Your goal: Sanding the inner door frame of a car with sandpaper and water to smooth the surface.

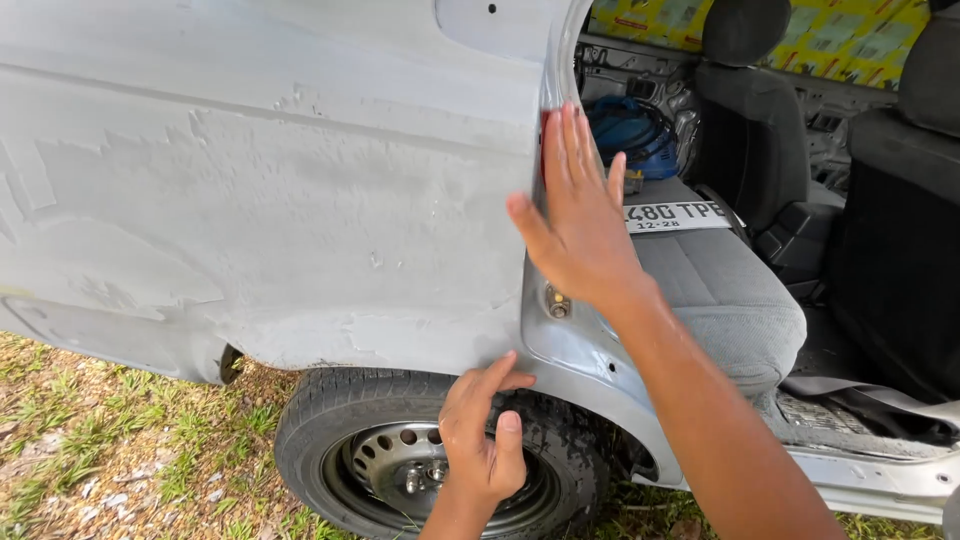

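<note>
Bright daylight, sharp focus; glare on grey body panel point(250, 180) upper left; cabin at right shadowed.

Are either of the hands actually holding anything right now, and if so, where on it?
Nothing is held. The right hand lies flat against the rear edge of the grey body panel; the left hand touches the panel's lower edge above the tyre.

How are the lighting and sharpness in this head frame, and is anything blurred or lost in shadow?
Head view: soft, even daylight on the sanded grey car body panel, no harsh glare; the right hand and left hand are sharp, without motion blur; the black rear tyre sits in mild shade; the cabin by the grey fabric seat is darker.
</note>
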